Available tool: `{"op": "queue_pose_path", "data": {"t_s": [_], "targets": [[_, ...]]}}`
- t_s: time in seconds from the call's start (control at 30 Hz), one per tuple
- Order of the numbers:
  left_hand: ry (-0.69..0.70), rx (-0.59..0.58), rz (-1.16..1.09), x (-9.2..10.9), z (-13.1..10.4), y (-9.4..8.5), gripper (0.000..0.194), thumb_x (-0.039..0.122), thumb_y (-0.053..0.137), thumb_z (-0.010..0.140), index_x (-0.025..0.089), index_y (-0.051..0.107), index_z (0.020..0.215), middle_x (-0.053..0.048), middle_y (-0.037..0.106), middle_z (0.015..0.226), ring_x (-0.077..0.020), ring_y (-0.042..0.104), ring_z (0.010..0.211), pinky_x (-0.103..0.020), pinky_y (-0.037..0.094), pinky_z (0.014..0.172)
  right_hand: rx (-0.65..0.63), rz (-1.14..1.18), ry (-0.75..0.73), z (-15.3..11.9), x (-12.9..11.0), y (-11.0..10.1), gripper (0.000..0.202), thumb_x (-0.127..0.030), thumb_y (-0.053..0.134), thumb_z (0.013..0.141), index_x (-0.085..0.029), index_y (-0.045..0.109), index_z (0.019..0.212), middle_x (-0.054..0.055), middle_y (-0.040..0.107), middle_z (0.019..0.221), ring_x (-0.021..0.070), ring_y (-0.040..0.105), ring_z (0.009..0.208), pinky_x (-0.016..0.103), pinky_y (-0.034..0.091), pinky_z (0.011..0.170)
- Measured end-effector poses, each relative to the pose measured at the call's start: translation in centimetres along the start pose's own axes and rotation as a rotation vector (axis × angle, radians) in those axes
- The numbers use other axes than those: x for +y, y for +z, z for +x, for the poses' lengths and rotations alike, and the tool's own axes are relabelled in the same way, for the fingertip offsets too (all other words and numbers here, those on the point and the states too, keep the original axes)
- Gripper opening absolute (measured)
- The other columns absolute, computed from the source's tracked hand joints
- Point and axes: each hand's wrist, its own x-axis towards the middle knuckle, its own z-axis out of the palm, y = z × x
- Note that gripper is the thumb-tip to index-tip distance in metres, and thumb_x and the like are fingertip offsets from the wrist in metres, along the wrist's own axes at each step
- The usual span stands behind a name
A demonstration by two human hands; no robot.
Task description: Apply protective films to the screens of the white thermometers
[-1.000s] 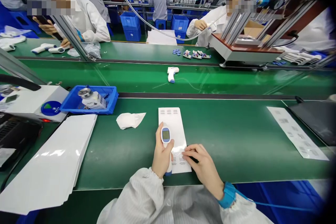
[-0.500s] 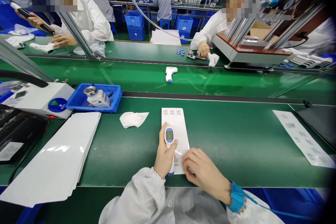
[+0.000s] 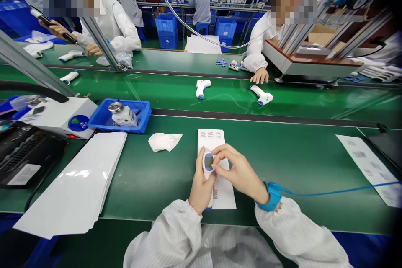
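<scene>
My left hand [image 3: 202,188] is wrapped around a white and blue infrared thermometer [image 3: 208,162], its small grey screen facing up. My right hand [image 3: 240,169], with a blue wrist strap, has thumb and forefinger bent in a pinch at the screen's right edge. Anything between those fingertips is too small to make out. Under both hands lies a white sheet of labels [image 3: 211,135], with small printed groups at its top and more print lower down, partly covered by my hands.
A crumpled white tissue [image 3: 165,142] lies left of the sheet. Beyond it are a blue tray [image 3: 144,117] with a bottle [image 3: 125,116] and a stack of white sheets [image 3: 78,184]. Another label sheet [image 3: 370,167] lies right. Thermometers [image 3: 202,88] rest on the green belt [image 3: 150,88]; co-workers sit opposite.
My right hand has moved up from the label sheet's lower edge to the thermometer's screen. Across the belt, a co-worker's hand has let go of a thermometer, which now lies on the belt.
</scene>
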Motion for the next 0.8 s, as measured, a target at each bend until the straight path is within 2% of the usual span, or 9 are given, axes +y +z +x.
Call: {"op": "queue_pose_path", "data": {"t_s": [0.07,0.1,0.2,0.3,0.43,0.6,0.8], "targets": [[-0.032,-0.003,0.008,-0.1,0.0,0.0,0.071,0.032,0.055,0.089,0.031,0.02,0.15,-0.01,0.046,0.143,-0.026,0.066,0.098,-0.04,0.056,0.082,0.005,0.005,-0.001,0.8,0.1,0.1,0.012,-0.012,0.059,0.08,-0.022,0.057,0.075,0.002,0.063,0.104,0.0187,0.059,0.1,0.033,0.044,0.088],[-0.024,0.002,0.017,-0.1,0.0,0.0,0.07,0.029,0.054,0.089,0.031,0.02,0.15,-0.01,0.045,0.145,-0.026,0.065,0.101,-0.04,0.056,0.084,0.005,0.008,0.0,1.1,0.1,0.1,0.012,-0.012,0.059,0.08,-0.022,0.057,0.075,0.002,0.064,0.103,0.0183,0.06,0.099,0.033,0.045,0.088],[0.037,0.017,0.055,-0.2,0.1,-0.1,0.068,0.02,0.053,0.088,0.03,0.024,0.149,-0.006,0.034,0.152,-0.0269,0.047,0.128,-0.041,0.044,0.104,0.004,0.005,0.0,1.5,-0.1,0.1,0.013,-0.011,0.059,0.079,-0.022,0.057,0.074,0.001,0.065,0.1,0.0175,0.062,0.096,0.031,0.045,0.086],[0.047,0.01,0.07,-0.1,0.1,-0.1,0.07,0.014,0.05,0.086,0.029,0.023,0.149,-0.003,0.029,0.155,-0.026,0.031,0.14,-0.042,0.034,0.112,0.005,0.0,0.008,1.8,-0.3,0.1,0.014,-0.01,0.059,0.079,-0.022,0.057,0.072,0.0,0.066,0.095,0.017,0.062,0.092,0.03,0.046,0.084],[0.04,0.018,0.08,0.0,0.1,-0.1,0.071,0.013,0.051,0.084,0.027,0.024,0.149,-0.005,0.033,0.153,-0.0275,0.032,0.139,-0.041,0.038,0.109,0.007,-0.006,0.013,2.1,-0.3,0.1,0.014,-0.01,0.059,0.078,-0.022,0.057,0.071,0.0,0.067,0.093,0.0168,0.063,0.091,0.03,0.046,0.083],[-0.005,-0.028,0.052,0.0,0.0,-0.2,0.073,0.015,0.048,0.086,0.029,0.017,0.15,-0.005,0.027,0.156,-0.0296,0.038,0.136,-0.042,0.044,0.103,0.001,-0.009,0.011,2.2,-0.3,0.2,0.014,-0.011,0.059,0.078,-0.023,0.057,0.072,-0.001,0.067,0.093,0.017,0.063,0.09,0.03,0.046,0.083],[0.091,-0.042,0.082,-0.3,0.1,-0.3,0.069,0.016,0.048,0.088,0.029,0.018,0.149,-0.001,0.021,0.158,-0.0229,0.02,0.144,-0.039,0.024,0.116,-0.001,-0.005,0.028,2.3,-0.4,0.2,0.013,-0.011,0.058,0.079,-0.023,0.057,0.072,-0.001,0.067,0.092,0.017,0.063,0.089,0.031,0.046,0.082]]}}
